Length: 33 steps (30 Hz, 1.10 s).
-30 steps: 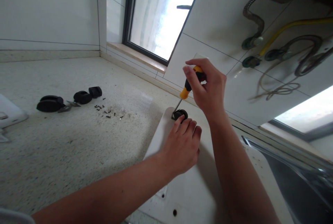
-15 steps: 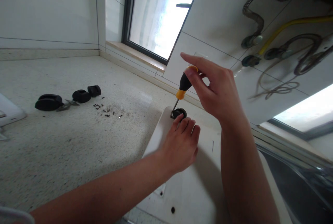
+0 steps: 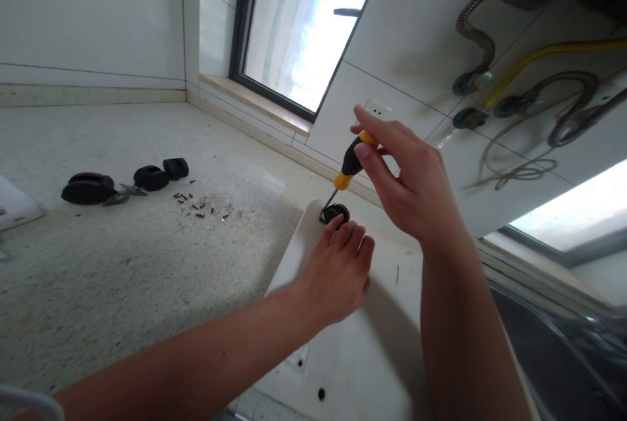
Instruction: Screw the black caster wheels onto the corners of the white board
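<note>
My right hand [image 3: 404, 170] is closed round the black and yellow handle of a screwdriver [image 3: 351, 158]. Its shaft slants down to the metal plate of a black caster wheel [image 3: 337, 214], at the far end of a white board [image 3: 365, 343]. My left hand [image 3: 340, 271] lies over the board with its fingers curled, the fingertips gripping that caster. What the screwdriver tip touches is too small to make out. One dark hole shows near the board's front end.
Three loose black casters [image 3: 151, 177] lie on the speckled countertop [image 3: 161, 271] at left, beside several small screws [image 3: 183, 196]. A white piece [image 3: 17, 204] sits at the left edge. Behind are a window [image 3: 304, 23], a wall socket [image 3: 377, 109] and hoses [image 3: 482, 29]; a sink [image 3: 543, 336] is at right.
My right hand has shifted slightly right and down, tilting the screwdriver a little, and its fingers have moved on the handle. My left hand stays on the caster.
</note>
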Tool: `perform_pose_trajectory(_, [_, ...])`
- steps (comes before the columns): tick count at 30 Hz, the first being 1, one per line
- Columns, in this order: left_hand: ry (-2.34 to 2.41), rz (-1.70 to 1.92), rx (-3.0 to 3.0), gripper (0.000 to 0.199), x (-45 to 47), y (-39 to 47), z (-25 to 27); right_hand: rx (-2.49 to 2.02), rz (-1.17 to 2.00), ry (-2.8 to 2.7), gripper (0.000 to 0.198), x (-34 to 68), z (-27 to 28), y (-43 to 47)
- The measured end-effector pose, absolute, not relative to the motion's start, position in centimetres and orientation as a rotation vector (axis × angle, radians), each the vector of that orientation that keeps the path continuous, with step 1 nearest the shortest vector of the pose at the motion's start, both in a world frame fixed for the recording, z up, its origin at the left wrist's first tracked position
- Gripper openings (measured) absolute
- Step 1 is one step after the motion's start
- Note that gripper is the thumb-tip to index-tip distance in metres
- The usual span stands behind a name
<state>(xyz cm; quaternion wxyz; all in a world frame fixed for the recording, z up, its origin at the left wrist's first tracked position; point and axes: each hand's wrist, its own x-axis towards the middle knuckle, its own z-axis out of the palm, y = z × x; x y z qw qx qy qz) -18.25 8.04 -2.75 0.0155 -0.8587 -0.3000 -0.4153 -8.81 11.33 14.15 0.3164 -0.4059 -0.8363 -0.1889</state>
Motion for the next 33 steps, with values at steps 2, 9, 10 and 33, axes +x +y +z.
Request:
perform_pose_trajectory(2, [-0.944,-1.278,-2.673,0.036,-18.2,8.1,-2.7,-1.037,-0.489,-2.161,0.039,-8.8,14.0,11.5])
perform_pose_trajectory(9, [-0.950,-1.264,-2.664,0.036,-18.1,8.1,-2.7,-1.015,-0.330,-2.196,0.043,-8.5,14.1,11.8])
perform_pose_trajectory(10, [-0.952,-1.262,-2.663,0.035,-18.1,8.1,-2.7,-1.001,-0.338,-2.170,0.040,-8.5,14.0,11.8])
perform_pose_trajectory(33, [-0.929,-1.306,-2.613,0.033,-18.1,8.1,-3.0,-1.117,-0.518,-2.114,0.032,-8.7,14.8,10.5])
